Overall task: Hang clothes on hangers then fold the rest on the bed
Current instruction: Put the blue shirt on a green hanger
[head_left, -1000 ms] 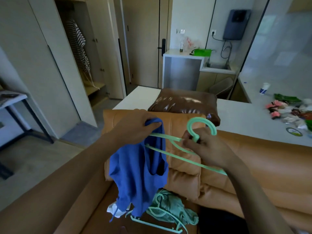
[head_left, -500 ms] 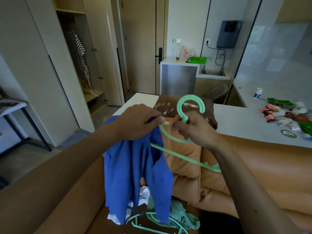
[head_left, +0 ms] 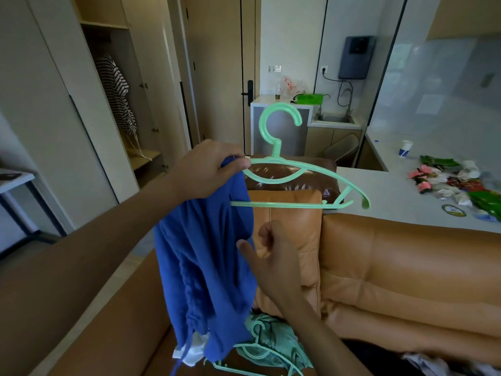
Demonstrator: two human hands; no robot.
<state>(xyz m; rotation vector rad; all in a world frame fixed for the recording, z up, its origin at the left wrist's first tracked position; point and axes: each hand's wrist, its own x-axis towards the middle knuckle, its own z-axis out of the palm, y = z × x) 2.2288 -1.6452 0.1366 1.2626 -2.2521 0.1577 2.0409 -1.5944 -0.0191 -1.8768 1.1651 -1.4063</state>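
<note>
My left hand [head_left: 208, 169] grips the left shoulder of a mint green hanger [head_left: 295, 183] together with the top of a blue garment [head_left: 206, 270], which hangs down from that end. The hanger is upright with its hook pointing up, and its right arm is bare. My right hand [head_left: 271, 253] is below the hanger beside the blue cloth, fingers loosely curled, holding nothing. On the sofa seat below lie a green garment [head_left: 273, 340], more mint hangers [head_left: 244, 362] and a white cloth [head_left: 189, 354].
An orange leather sofa [head_left: 406, 267] fills the lower view, with a brown cushion [head_left: 292, 172] on its back. Behind it a white counter [head_left: 393, 191] carries a paper cup [head_left: 405, 148] and littered wrappers [head_left: 455, 180]. A striped shirt [head_left: 116, 96] hangs in the open wardrobe at left.
My right hand let go of the hanger's neck and dropped down beside the blue cloth. My left hand lifted the hanger and garment higher, and the hanger turned upright.
</note>
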